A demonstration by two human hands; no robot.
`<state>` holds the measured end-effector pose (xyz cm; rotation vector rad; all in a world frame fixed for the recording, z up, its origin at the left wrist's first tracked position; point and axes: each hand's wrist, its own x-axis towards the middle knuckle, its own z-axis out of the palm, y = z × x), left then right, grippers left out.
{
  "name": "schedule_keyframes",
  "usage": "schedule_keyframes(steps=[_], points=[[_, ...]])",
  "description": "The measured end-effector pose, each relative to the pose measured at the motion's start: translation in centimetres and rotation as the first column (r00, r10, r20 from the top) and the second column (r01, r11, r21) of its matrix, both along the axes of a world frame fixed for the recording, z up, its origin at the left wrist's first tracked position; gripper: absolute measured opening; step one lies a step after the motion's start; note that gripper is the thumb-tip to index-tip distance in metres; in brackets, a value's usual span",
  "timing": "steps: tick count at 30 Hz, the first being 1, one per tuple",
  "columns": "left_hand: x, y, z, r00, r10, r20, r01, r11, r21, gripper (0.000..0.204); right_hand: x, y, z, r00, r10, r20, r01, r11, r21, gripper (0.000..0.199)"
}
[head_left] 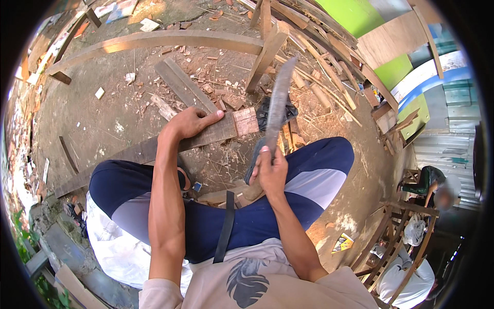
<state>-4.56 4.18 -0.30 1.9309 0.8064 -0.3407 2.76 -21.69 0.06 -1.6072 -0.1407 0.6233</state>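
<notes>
The ground (123, 98) is brown and full of wood chips. A metal wall (445, 154) stands on the right. A big wood pile (319, 58) lies on the far right. A long beam (164, 38) runs from left to right on the far side. The person sits with both knees bent out, in blue pants (203, 232) with pale patches. A white sheet (108, 239) lies near, on the left. The board (218, 130) goes from the left knee to the middle, in front of the person. Its right end is pale and rough. A shorter plank (182, 80) lies just past it. The knife (278, 103) is long, and its tip points far. Its blade is just right of the board's pale end. The left hand (191, 122) holds the board, thumb out to the right. The right hand (269, 170) is wrapped around the knife's handle. A black bag (288, 109) lies behind the blade. A small yellow card (342, 242) lies near, on the right.
</notes>
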Motion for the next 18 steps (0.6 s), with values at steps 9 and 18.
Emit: schedule_keyframes(steps=[9,18], points=[[-0.1,0.2,-0.2,1.000,-0.011,-0.009,0.011,1.000,0.015,0.084,0.5,-0.3,-0.1,0.998,0.000,0.068,0.002,1.000,-0.021,0.027],[-0.3,0.2,-0.6,1.000,0.007,-0.005,-0.007,1.000,0.017,0.090,0.0,-0.1,0.8,0.997,0.075,-0.009,-0.075,0.990,-0.117,0.027]])
